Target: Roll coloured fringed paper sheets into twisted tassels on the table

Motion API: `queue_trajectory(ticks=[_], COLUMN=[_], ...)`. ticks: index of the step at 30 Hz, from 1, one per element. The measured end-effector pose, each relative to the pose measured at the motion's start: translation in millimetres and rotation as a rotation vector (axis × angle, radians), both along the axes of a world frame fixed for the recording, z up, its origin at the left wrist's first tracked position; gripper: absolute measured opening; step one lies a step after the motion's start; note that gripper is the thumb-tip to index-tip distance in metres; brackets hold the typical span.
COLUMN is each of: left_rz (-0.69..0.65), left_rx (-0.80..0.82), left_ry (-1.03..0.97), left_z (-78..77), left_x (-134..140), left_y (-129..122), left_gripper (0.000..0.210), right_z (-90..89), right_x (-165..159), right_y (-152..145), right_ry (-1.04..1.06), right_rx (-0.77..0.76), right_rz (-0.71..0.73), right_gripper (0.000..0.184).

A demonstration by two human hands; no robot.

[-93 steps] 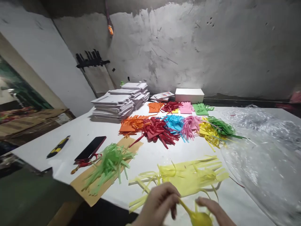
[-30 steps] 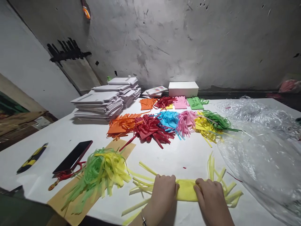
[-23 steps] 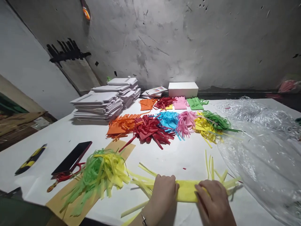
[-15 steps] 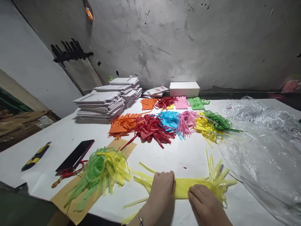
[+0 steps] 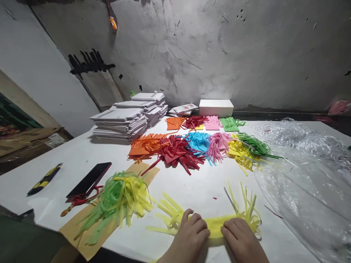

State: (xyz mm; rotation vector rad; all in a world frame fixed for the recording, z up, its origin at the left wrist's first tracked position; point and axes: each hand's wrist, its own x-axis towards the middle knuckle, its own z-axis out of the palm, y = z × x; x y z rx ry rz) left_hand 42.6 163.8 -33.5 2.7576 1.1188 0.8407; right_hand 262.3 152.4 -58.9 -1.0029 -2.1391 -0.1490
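Yellow fringed tissue paper (image 5: 215,223) lies across the white table in front of me, with cut strips fanning out at both ends. My left hand (image 5: 193,233) grips its left part, fingers curled over the band. On the right part, my right hand (image 5: 240,235) is closed over the band with fingers bent. A short plain stretch of the paper shows between the hands. To the left, a heap of green and yellow paper strips (image 5: 123,199) rests on a brown paper sheet (image 5: 90,233).
Red-handled scissors (image 5: 82,199), a black phone (image 5: 89,179) and a yellow-black cutter (image 5: 45,179) lie at left. Behind are red fringed paper (image 5: 177,151) and other coloured bundles, stacked white booklets (image 5: 117,124) and a white box (image 5: 216,108). Clear plastic (image 5: 296,197) covers the right side.
My left hand has turned and shifted its grip on the yellow paper, its fingers now curling over it. The band now bends more, and its right-hand strips have drawn inward. The view has tilted slightly.
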Motion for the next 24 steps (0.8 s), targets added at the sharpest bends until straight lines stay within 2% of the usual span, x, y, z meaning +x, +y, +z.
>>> queue_trajectory(ticks=[3, 7, 12, 15, 17, 21, 24], left_rz=[0.083, 0.236, 0.443, 0.504, 0.507, 0.491, 0.364], left_rx=[-0.107, -0.238, -0.242, -0.193, -0.188, -0.232, -0.187], left_ry=[-0.064, -0.114, -0.018, 0.062, 0.099, 0.132, 0.035], left_z=[6.1, 13.8, 8.3, 1.1, 0.0, 9.7, 16.7], left_x=[-11, -11, 3, 9, 10, 8, 5], left_y=[-8, -12, -2, 4, 6, 4, 1], left_gripper=[0.016, 0.023, 0.021, 0.015, 0.011, 0.012, 0.015], right_z=[1.5, 9.2, 11.8, 17.7, 21.8, 22.6, 20.4], right_x=[10, 9, 2, 0, -3, -17, -23], right_y=[-1, 5, 18, 19, 17, 15, 15], right_ry=[0.0, -0.024, -0.143, -0.143, -0.08, -0.021, -0.03], right_rx=[-0.131, -0.274, -0.288, -0.215, -0.144, -0.088, -0.04], right_rz=[-0.031, -0.171, -0.293, -0.349, -0.253, 0.056, 0.075], right_gripper=[0.031, 0.026, 0.026, 0.017, 0.014, 0.019, 0.029])
